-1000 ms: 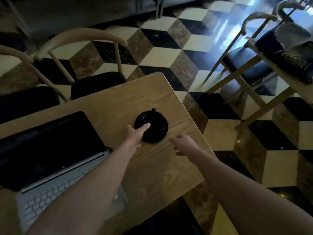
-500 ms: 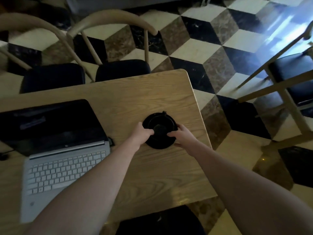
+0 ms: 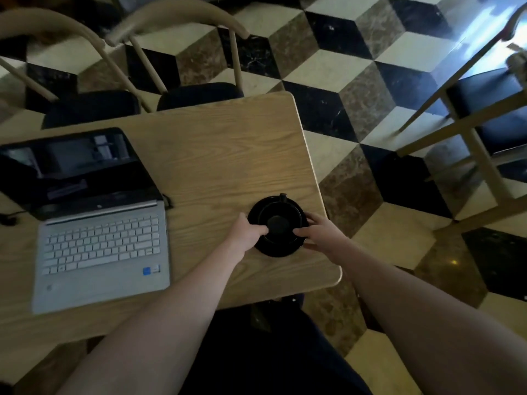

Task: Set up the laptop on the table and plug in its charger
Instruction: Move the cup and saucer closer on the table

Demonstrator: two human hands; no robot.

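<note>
An open silver laptop [image 3: 97,246] with a dark screen lies on the left of the wooden table [image 3: 222,155]. A thin black cable [image 3: 10,219] lies at the laptop's left edge, and a small plug [image 3: 168,201] sits at its right hinge. A round black cup on a black saucer [image 3: 281,226] stands near the table's right edge. My left hand [image 3: 246,232] grips its left side and my right hand [image 3: 319,229] grips its right side.
Two wooden chairs with black seats [image 3: 196,95] stand at the table's far side. Another chair [image 3: 484,109] stands to the right on the chequered floor. A dark seat [image 3: 271,352] is below the table's near edge, between my arms.
Both hands have closed in on the black cup and saucer from either side. The view has swung left and down, so the whole laptop shows.
</note>
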